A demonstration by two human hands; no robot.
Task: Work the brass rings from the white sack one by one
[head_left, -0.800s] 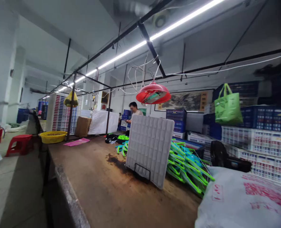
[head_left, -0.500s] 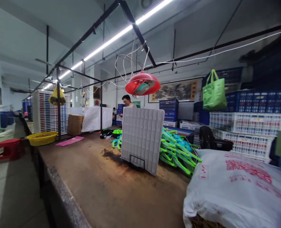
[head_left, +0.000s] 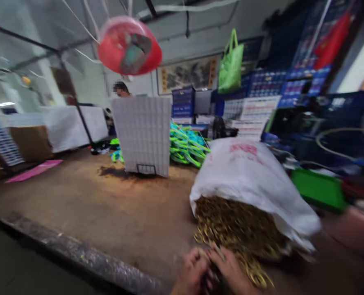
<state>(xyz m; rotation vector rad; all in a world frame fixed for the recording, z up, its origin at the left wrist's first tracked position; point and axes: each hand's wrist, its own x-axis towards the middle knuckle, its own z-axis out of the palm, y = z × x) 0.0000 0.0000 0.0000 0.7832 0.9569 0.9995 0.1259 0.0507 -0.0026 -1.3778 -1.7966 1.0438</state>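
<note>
Evidently, the left hand [head_left: 192,270] and the right hand [head_left: 229,268] are together at the near edge of the brown bench [head_left: 86,213]; what they clamp, I cannot tell. Just beside, small curved gold-coloured pieces [head_left: 237,225] spill from the white sack [head_left: 237,174].

A red lamp [head_left: 116,44] hangs left of a green bag [head_left: 230,71].

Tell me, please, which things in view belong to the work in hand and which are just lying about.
Likely in use: left hand, right hand, gold-coloured rings, white sack.
Seemingly just about: pink sheet, pale panel, hanging green bag.
</note>
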